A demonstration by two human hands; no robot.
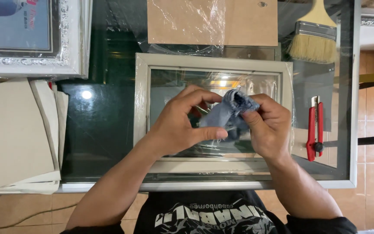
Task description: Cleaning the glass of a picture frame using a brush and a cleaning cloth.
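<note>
A glass-topped bench (109, 130) carries a pale picture frame (141, 112) wrapped in clear film, lying flat at its middle. Stacked grey boards (14, 130) lie at the left, a brown backing board (247, 21) beyond the frame. Above the frame's glass, the left hand (180, 123) and right hand (269, 125) both pinch a crumpled blue cloth (230, 112), possibly denim. A wide paintbrush (314, 37) and red utility knife (314, 128) rest at the right.

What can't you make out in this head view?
- Middle of the frame's glass: hidden by both hands and the blue cloth.
- Brush handle: cut off by the top edge.
- Picture frame at top left: cut off by the picture's edges.
</note>
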